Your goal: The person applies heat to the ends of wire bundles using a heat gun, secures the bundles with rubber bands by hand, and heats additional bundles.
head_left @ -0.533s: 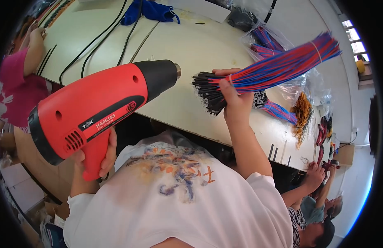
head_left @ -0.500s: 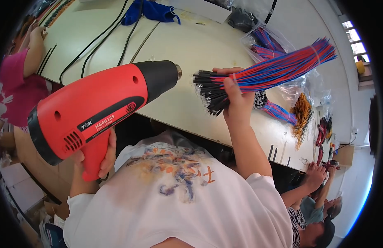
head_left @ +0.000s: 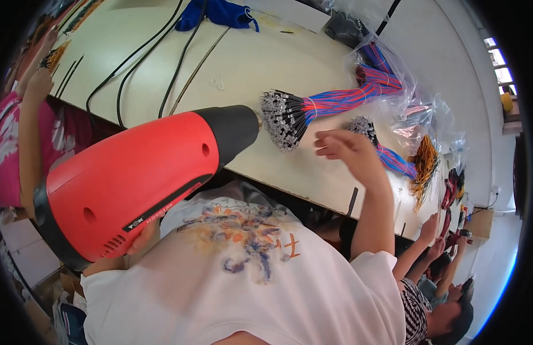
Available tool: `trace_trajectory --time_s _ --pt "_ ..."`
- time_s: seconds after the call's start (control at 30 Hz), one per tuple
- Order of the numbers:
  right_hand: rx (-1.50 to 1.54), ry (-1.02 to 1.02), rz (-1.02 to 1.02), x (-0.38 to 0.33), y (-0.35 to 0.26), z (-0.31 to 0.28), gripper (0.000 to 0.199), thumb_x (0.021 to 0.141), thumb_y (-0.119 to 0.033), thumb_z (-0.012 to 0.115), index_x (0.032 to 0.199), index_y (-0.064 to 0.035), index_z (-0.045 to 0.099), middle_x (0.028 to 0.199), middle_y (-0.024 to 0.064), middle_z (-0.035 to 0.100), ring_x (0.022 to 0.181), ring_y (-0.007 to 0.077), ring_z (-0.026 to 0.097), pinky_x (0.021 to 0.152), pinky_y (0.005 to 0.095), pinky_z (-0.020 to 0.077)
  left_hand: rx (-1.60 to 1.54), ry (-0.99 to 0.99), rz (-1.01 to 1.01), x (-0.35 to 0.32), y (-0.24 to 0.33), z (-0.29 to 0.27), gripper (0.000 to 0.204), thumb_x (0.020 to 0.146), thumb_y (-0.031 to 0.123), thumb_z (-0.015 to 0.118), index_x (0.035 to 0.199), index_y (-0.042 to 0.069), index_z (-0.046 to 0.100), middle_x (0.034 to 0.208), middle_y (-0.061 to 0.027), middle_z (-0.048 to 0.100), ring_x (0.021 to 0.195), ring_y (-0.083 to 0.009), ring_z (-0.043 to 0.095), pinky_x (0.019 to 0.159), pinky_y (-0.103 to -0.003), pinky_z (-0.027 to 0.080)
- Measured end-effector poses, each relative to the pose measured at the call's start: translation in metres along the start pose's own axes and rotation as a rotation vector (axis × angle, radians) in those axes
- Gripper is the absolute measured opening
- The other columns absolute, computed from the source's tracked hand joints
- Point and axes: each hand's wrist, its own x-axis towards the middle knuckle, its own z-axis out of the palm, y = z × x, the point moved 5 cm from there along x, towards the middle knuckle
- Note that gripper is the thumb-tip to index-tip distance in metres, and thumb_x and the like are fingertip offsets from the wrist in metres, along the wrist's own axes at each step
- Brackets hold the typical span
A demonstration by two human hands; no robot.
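My left hand (head_left: 142, 238) grips a red and black heat gun (head_left: 134, 178); most of that hand is hidden behind the gun's body. The gun's metal nozzle (head_left: 259, 119) points right, at the left end of a bundle of red and blue wires (head_left: 335, 101) lying on the table. That end is a fan of black sleeves with pale tips. Just right of and nearer than the fan, my right hand (head_left: 348, 147) is empty, its fingers apart and off the wires. A second wire bundle (head_left: 394, 160) lies beyond my right hand, partly covered by it.
Black cables (head_left: 141, 50) cross the pale table (head_left: 249, 63) toward a blue cloth (head_left: 217, 15). Clear plastic bags (head_left: 413, 115) and orange wires (head_left: 425, 158) lie at the right. Co-workers sit at both sides; one arm (head_left: 33, 123) shows at the left.
My right hand has let go of the wire bundle, which now lies on the table, and drawn back toward me. The heat gun has shifted slightly right and lower, and tilted.
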Motion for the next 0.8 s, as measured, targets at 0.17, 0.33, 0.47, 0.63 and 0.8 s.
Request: trace_trajectory --time_s 0.17,0.33,0.47,0.63,0.8 --pt "-0.519 0.462 -0.289 -0.007 -0.021 -0.072 0.043 0.083 0.002 0.056 0.126 -0.006 0.057 0.115 0.0127 0.064 0.107 0.0232 0.062 0.089 0.0326 0.0491 -0.008 -0.121 -0.213 0.025 0.014 0.0 0.067 0.082 0.015 0.07 0.132 -0.006 0.03 0.089 -0.0283 0.059 0.076 -0.0367 0.064 0.065 -0.041 0.053" --pt "-1.13 0.341 -0.595 0.048 -0.021 -0.083 0.065 0.068 0.008 0.061 0.129 -0.0131 0.054 0.132 0.0103 0.053 0.126 0.028 0.047 0.104 0.0398 0.0368 0.295 0.175 0.056 0.024 0.017 0.029 0.073 0.076 0.027 0.075 0.126 -0.008 0.035 0.078 -0.0256 0.06 0.06 -0.0298 0.062 0.051 -0.035 0.051" --pt "-1.374 0.084 -0.483 0.081 -0.017 -0.075 0.066 0.06 0.005 0.066 0.123 -0.0142 0.056 0.122 0.0064 0.058 0.118 0.0302 0.051 0.104 0.042 0.0346 0.212 0.26 0.178 0.025 0.01 0.039 0.071 0.076 0.026 0.076 0.123 -0.009 0.035 0.072 -0.0231 0.059 0.055 -0.028 0.061 0.047 -0.033 0.05" --pt "-1.385 0.024 -0.476 0.075 -0.047 -0.082 0.052 0.059 -0.001 0.067 0.11 -0.0103 0.061 0.101 0.0079 0.063 0.098 0.0315 0.056 0.09 0.0409 0.0423 0.144 0.254 0.126 0.024 0.016 0.035 0.074 0.077 0.025 0.077 0.129 -0.004 0.033 0.079 -0.0231 0.059 0.065 -0.0295 0.063 0.055 -0.037 0.052" --pt "-1.288 0.27 -0.622 0.016 -0.105 -0.09 0.047 0.057 -0.003 0.062 0.104 -0.0093 0.063 0.09 0.0128 0.064 0.086 0.0339 0.059 0.074 0.0401 0.0475 0.226 0.201 -0.077 0.028 0.023 0.04 0.073 0.08 0.024 0.075 0.134 0.001 0.032 0.088 -0.0231 0.06 0.076 -0.0317 0.064 0.064 -0.04 0.052"
